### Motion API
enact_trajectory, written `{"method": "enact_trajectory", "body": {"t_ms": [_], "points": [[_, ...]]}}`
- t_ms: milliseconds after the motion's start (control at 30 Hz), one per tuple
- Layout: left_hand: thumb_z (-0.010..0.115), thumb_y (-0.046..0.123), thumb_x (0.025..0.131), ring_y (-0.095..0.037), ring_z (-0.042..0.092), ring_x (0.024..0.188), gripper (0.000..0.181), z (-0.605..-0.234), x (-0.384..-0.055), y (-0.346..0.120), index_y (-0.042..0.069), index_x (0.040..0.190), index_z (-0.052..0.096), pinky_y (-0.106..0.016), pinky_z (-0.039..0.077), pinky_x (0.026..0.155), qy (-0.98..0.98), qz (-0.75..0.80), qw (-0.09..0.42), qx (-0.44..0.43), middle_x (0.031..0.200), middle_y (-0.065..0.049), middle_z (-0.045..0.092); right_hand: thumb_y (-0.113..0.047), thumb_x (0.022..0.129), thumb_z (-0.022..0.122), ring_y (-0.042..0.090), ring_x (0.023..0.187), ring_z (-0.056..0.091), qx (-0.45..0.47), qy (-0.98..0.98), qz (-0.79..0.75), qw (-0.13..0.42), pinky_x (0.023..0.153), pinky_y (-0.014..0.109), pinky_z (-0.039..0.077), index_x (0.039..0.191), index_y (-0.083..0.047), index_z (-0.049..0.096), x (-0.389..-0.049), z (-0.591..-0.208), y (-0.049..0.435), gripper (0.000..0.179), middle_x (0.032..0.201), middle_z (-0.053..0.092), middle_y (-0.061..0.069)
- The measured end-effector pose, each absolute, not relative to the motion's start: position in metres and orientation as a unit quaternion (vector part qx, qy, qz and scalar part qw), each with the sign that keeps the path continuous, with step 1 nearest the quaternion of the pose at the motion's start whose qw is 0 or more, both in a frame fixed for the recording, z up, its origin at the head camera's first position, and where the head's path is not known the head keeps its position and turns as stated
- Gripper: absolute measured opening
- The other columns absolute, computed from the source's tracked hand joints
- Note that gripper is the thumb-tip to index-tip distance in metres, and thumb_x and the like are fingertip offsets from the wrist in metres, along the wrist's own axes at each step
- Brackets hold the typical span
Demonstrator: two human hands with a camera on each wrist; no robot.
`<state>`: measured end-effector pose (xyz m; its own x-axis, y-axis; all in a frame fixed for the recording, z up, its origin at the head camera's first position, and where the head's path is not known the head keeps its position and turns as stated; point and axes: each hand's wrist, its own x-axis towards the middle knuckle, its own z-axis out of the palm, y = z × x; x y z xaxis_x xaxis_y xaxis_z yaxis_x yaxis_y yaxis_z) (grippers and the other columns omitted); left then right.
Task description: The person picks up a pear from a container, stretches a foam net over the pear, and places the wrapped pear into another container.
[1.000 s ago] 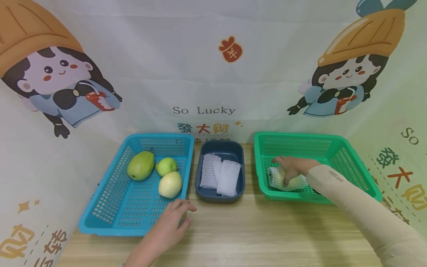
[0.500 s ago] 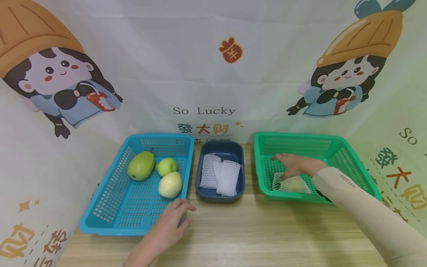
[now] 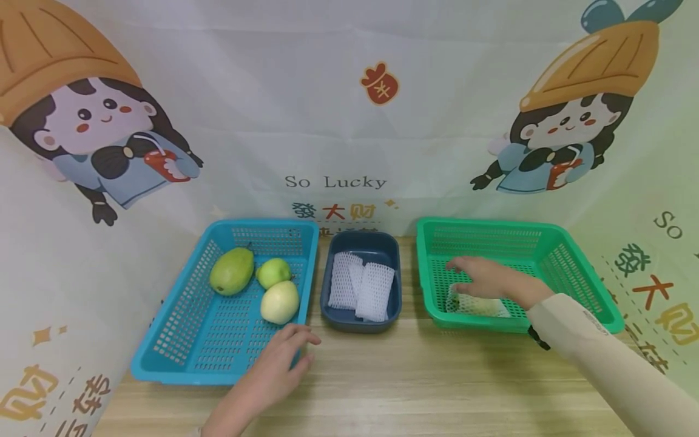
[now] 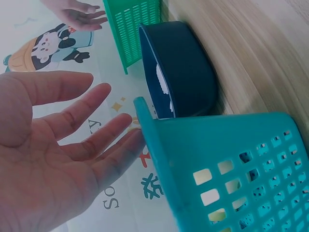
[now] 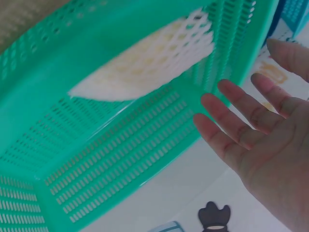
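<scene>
My right hand (image 3: 488, 279) hovers over the green basket (image 3: 592, 291) with its fingers spread and nothing in them. Below it, a pale fruit in a white foam net sleeve (image 3: 480, 306) lies on the basket's floor near the front wall; the right wrist view shows the netted fruit (image 5: 149, 63) apart from the fingers. My left hand (image 3: 278, 364) is relaxed and holds nothing, at the front right corner of the blue basket (image 3: 164, 364). That basket holds a green papaya-like fruit (image 3: 232, 271), a green apple (image 3: 274, 274) and a pale yellow-green round fruit (image 3: 280, 302).
Between the two baskets stands a small dark blue tub (image 3: 360, 328) holding several white foam net sleeves (image 3: 374, 291). All three containers stand on a wooden table (image 3: 404, 382). A printed cloth (image 3: 246, 91) hangs behind and at the sides.
My right hand has let go of the netted fruit and risen off it, drawing slightly to the right. The fruit now lies in the green basket. My left hand stays nearly still.
</scene>
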<state>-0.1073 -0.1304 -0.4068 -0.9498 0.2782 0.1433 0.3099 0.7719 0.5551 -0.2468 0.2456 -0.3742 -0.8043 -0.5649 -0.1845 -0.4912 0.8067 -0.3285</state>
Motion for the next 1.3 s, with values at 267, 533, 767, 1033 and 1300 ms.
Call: {"method": "enact_trajectory", "body": {"t_ms": [267, 533, 767, 1033, 1300], "points": [[0.062, 0.008, 0.085, -0.03, 0.052, 0.115, 0.018, -0.405, -0.113, -0.134, 0.011, 0.103, 0.064, -0.049, 0.043, 0.098, -0.937, -0.313, 0.007, -0.153, 0.119, -0.01, 0.058, -0.018, 0.092, 0.056, 0.034, 0.12, 0.05, -0.305, 0.937, -0.138, 0.095, 0.098, 0.048, 0.043, 0.125, 0.002, 0.052, -0.225, -0.37, 0.23, 0.039, 0.127, 0.056, 0.016], [0.061, 0.009, 0.086, -0.026, 0.059, 0.102, 0.02, -0.402, -0.116, -0.139, 0.012, 0.106, 0.064, -0.042, 0.05, 0.088, -0.933, -0.319, 0.004, -0.168, 0.118, -0.008, 0.058, -0.012, 0.087, 0.062, 0.031, 0.111, 0.057, -0.318, 0.937, -0.131, 0.061, 0.091, 0.043, 0.049, 0.116, 0.003, 0.058, -0.206, -0.37, 0.207, 0.033, 0.117, 0.061, 0.015], [0.061, 0.011, 0.087, -0.024, 0.06, 0.094, 0.019, -0.399, -0.118, -0.142, 0.015, 0.106, 0.063, -0.036, 0.052, 0.078, -0.932, -0.318, -0.005, -0.173, 0.118, -0.007, 0.058, -0.006, 0.083, 0.066, 0.029, 0.1, 0.062, -0.301, 0.948, -0.103, 0.02, 0.078, 0.035, 0.054, 0.112, 0.003, 0.06, -0.189, -0.38, 0.198, 0.032, 0.111, 0.062, 0.016], [0.06, 0.011, 0.088, -0.024, 0.06, 0.094, 0.02, -0.397, -0.12, -0.144, 0.013, 0.107, 0.063, -0.034, 0.052, 0.077, -0.928, -0.319, -0.008, -0.19, 0.117, -0.008, 0.059, -0.007, 0.078, 0.072, 0.019, 0.076, 0.058, -0.272, 0.958, -0.051, -0.079, 0.056, 0.023, 0.05, 0.096, 0.0, 0.065, -0.172, -0.4, 0.197, 0.02, 0.085, 0.062, 0.007], [0.061, 0.009, 0.087, -0.023, 0.058, 0.097, 0.02, -0.392, -0.127, -0.149, 0.015, 0.106, 0.063, -0.029, 0.05, 0.076, -0.928, -0.321, -0.002, -0.19, 0.113, -0.006, 0.06, -0.01, 0.074, 0.076, 0.014, 0.069, 0.054, -0.26, 0.949, -0.063, -0.164, 0.055, 0.023, 0.048, 0.089, -0.004, 0.066, -0.165, -0.419, 0.2, 0.019, 0.08, 0.062, 0.002]]}}
